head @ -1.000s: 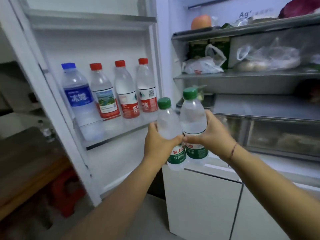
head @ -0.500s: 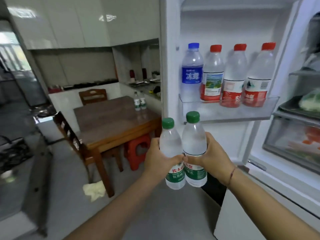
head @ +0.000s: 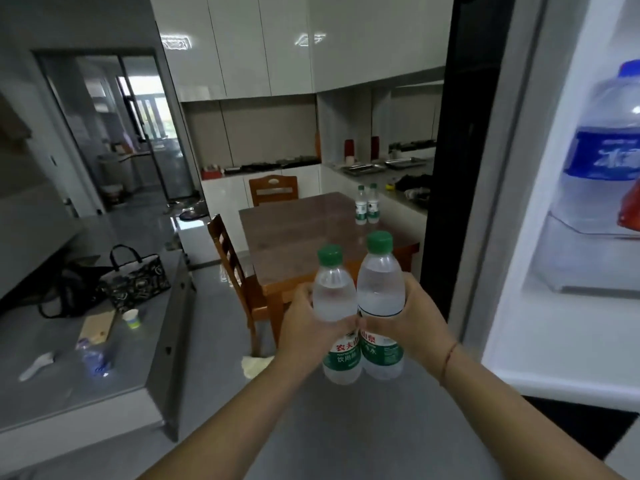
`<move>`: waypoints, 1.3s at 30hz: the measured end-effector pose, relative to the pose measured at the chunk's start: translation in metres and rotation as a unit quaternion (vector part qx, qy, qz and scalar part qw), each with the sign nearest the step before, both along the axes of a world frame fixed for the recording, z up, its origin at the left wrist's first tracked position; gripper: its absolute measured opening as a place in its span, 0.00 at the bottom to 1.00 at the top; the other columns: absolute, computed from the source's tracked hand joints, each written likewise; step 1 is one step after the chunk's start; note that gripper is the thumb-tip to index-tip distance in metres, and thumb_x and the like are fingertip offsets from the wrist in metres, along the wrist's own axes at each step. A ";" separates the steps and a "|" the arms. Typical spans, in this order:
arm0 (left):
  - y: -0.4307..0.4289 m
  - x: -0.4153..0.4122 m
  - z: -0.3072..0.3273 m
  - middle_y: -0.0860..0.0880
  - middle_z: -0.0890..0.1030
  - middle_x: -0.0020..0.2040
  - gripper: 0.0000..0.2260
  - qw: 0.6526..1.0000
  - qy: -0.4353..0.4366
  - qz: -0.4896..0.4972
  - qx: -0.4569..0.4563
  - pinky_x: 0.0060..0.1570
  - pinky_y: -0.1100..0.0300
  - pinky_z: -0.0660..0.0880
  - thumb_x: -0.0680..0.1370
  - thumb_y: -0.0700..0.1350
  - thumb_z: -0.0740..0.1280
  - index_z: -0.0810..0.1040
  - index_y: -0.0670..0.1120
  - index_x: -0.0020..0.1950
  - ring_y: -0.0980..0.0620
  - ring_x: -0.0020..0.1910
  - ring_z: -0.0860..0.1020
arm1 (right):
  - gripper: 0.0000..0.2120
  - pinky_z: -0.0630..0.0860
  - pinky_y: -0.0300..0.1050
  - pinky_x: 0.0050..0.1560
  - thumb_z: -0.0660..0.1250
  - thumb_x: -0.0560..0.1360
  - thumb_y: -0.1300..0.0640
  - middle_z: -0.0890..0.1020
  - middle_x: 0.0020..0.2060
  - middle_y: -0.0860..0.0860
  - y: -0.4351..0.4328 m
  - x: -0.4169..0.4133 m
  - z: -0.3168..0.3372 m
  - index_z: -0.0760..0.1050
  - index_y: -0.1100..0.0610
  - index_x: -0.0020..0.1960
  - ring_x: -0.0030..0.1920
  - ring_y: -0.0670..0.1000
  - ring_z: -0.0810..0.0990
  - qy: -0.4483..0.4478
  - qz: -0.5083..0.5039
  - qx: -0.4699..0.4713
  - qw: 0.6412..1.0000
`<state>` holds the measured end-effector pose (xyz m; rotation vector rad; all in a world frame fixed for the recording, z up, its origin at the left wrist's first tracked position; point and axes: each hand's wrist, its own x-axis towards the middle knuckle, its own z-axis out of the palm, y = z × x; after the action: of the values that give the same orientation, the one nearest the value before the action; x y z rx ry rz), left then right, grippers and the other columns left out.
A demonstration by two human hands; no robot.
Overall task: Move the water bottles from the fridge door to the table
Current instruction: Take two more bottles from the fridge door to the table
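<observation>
My left hand (head: 304, 327) grips a green-capped water bottle (head: 334, 296), held upright in front of me. My right hand (head: 420, 323) grips a second green-capped water bottle (head: 380, 289), touching the first. Ahead stands a brown wooden table (head: 298, 244) with two more green-capped bottles (head: 367, 206) at its far right corner. The open fridge door (head: 540, 306) is at the right edge; a blue-capped bottle (head: 602, 161) and part of a red-labelled one (head: 630, 206) stand in its shelf.
Two wooden chairs (head: 239, 271) stand at the table's near-left and far sides. A grey counter (head: 86, 358) on the left carries a patterned handbag (head: 135, 278), a small cup and oddments. A pale cloth (head: 256, 365) lies on the grey floor.
My view has swung left from the fridge interior toward the table. Both hands keep their bottles, carried away from the door shelf, which is now at the right edge.
</observation>
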<state>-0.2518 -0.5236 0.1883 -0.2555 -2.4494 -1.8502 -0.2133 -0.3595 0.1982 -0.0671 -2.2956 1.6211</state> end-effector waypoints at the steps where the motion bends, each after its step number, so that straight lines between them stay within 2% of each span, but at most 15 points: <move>1: -0.006 -0.015 -0.001 0.57 0.81 0.50 0.37 1.000 0.000 -0.003 0.002 0.48 0.55 0.80 0.53 0.58 0.81 0.71 0.55 0.57 0.58 0.50 0.80 | 0.33 0.78 0.41 0.47 0.82 0.56 0.53 0.80 0.49 0.44 -0.005 -0.015 -0.001 0.69 0.42 0.54 0.50 0.41 0.80 -0.004 -0.003 -0.011 1.000; 3: -0.017 -0.049 0.000 0.56 0.82 0.49 0.34 1.000 0.004 -0.015 0.010 0.47 0.57 0.80 0.54 0.55 0.82 0.73 0.54 0.56 0.58 0.49 0.81 | 0.34 0.79 0.50 0.51 0.82 0.56 0.55 0.81 0.51 0.47 -0.014 -0.047 -0.002 0.70 0.48 0.57 0.52 0.48 0.81 -0.008 -0.014 -0.037 0.999; 6: -0.030 -0.099 0.000 0.52 0.82 0.53 0.33 0.999 0.003 -0.034 0.009 0.52 0.51 0.80 0.58 0.51 0.81 0.73 0.50 0.60 0.53 0.53 0.81 | 0.34 0.79 0.54 0.53 0.81 0.59 0.62 0.81 0.52 0.50 -0.027 -0.092 -0.003 0.70 0.51 0.60 0.53 0.51 0.80 -0.007 -0.043 -0.077 0.996; 12: -0.041 -0.190 -0.010 0.49 0.82 0.55 0.32 0.999 0.001 -0.052 0.005 0.53 0.48 0.80 0.61 0.50 0.80 0.73 0.48 0.62 0.50 0.53 0.81 | 0.32 0.76 0.42 0.44 0.78 0.61 0.67 0.80 0.49 0.49 -0.039 -0.170 -0.009 0.69 0.54 0.60 0.48 0.47 0.79 0.000 -0.089 -0.123 0.988; 15: -0.037 -0.234 -0.019 0.50 0.83 0.53 0.31 0.999 0.000 -0.051 -0.008 0.50 0.48 0.80 0.60 0.52 0.80 0.74 0.49 0.60 0.51 0.51 0.81 | 0.31 0.76 0.42 0.43 0.79 0.61 0.67 0.80 0.49 0.50 -0.034 -0.210 -0.014 0.69 0.54 0.59 0.48 0.47 0.80 -0.003 -0.108 -0.125 0.986; 18: -0.026 -0.280 -0.026 0.50 0.82 0.52 0.31 0.998 -0.012 -0.055 -0.011 0.51 0.47 0.80 0.59 0.54 0.80 0.73 0.50 0.59 0.51 0.51 0.81 | 0.31 0.78 0.47 0.45 0.79 0.60 0.67 0.81 0.49 0.52 -0.023 -0.257 -0.022 0.69 0.55 0.58 0.48 0.50 0.81 -0.004 -0.125 -0.127 0.984; 24: 0.009 -0.389 -0.043 0.43 0.82 0.52 0.29 0.995 -0.020 -0.102 -0.007 0.50 0.45 0.80 0.62 0.48 0.80 0.74 0.41 0.58 0.45 0.51 0.82 | 0.31 0.79 0.49 0.47 0.79 0.60 0.66 0.81 0.48 0.50 0.012 -0.362 -0.038 0.70 0.52 0.57 0.48 0.51 0.81 -0.019 -0.142 -0.139 0.980; 28: 0.039 -0.446 -0.048 0.38 0.81 0.51 0.30 0.994 -0.022 -0.107 0.012 0.50 0.41 0.78 0.62 0.49 0.78 0.74 0.37 0.58 0.39 0.51 0.81 | 0.31 0.76 0.42 0.40 0.79 0.59 0.67 0.79 0.45 0.47 0.038 -0.419 -0.042 0.69 0.51 0.55 0.47 0.50 0.80 -0.030 -0.145 -0.129 0.981; 30: 0.056 -0.478 -0.052 0.37 0.81 0.50 0.30 0.994 -0.035 -0.098 0.023 0.50 0.40 0.78 0.62 0.50 0.78 0.74 0.36 0.57 0.38 0.51 0.81 | 0.32 0.78 0.46 0.44 0.80 0.59 0.67 0.79 0.48 0.50 0.054 -0.450 -0.043 0.68 0.50 0.55 0.50 0.52 0.80 -0.033 -0.152 -0.113 0.981; 32: 0.072 -0.506 -0.054 0.40 0.81 0.50 0.28 0.993 -0.043 -0.106 0.020 0.50 0.43 0.79 0.64 0.49 0.78 0.74 0.37 0.58 0.40 0.51 0.81 | 0.32 0.78 0.57 0.53 0.80 0.58 0.65 0.77 0.55 0.55 0.071 -0.477 -0.045 0.69 0.50 0.56 0.54 0.57 0.79 -0.041 -0.162 -0.099 0.981; 33: 0.080 -0.519 -0.053 0.46 0.81 0.50 0.29 0.993 -0.034 -0.109 0.007 0.51 0.49 0.79 0.64 0.51 0.77 0.74 0.41 0.59 0.46 0.51 0.81 | 0.32 0.77 0.59 0.56 0.80 0.58 0.65 0.76 0.57 0.57 0.079 -0.489 -0.047 0.69 0.50 0.56 0.55 0.58 0.79 -0.043 -0.166 -0.096 0.980; 34: 0.088 -0.530 -0.052 0.51 0.81 0.51 0.32 0.993 -0.019 -0.114 -0.008 0.50 0.56 0.78 0.62 0.54 0.77 0.73 0.45 0.61 0.51 0.51 0.80 | 0.32 0.77 0.60 0.56 0.81 0.58 0.65 0.76 0.57 0.57 0.088 -0.502 -0.048 0.70 0.50 0.55 0.55 0.59 0.78 -0.045 -0.169 -0.094 0.980; 35: 0.095 -0.540 -0.050 0.51 0.80 0.53 0.37 0.993 -0.014 -0.119 -0.009 0.49 0.59 0.76 0.58 0.58 0.77 0.72 0.46 0.63 0.52 0.51 0.79 | 0.32 0.77 0.60 0.56 0.81 0.58 0.64 0.76 0.57 0.58 0.098 -0.515 -0.050 0.70 0.49 0.55 0.55 0.59 0.78 -0.048 -0.172 -0.091 0.980; 37: 0.114 -0.566 -0.053 0.36 0.80 0.53 0.46 0.989 -0.045 -0.134 0.037 0.50 0.51 0.77 0.52 0.62 0.78 0.72 0.36 0.61 0.39 0.53 0.79 | 0.31 0.77 0.60 0.56 0.80 0.58 0.65 0.76 0.57 0.58 0.117 -0.541 -0.055 0.71 0.52 0.56 0.55 0.59 0.78 -0.054 -0.174 -0.089 0.979; 39: 0.133 -0.596 -0.060 0.34 0.80 0.51 0.39 0.988 -0.043 -0.144 0.031 0.51 0.41 0.78 0.57 0.56 0.78 0.73 0.34 0.59 0.35 0.52 0.80 | 0.33 0.76 0.60 0.57 0.80 0.58 0.65 0.77 0.57 0.59 0.137 -0.567 -0.060 0.72 0.56 0.59 0.56 0.60 0.78 -0.063 -0.178 -0.090 0.978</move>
<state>-0.8474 -0.3907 0.1288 -0.5648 -2.5189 -2.0851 -0.7798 -0.2223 0.1379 -0.6035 -2.0662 1.6626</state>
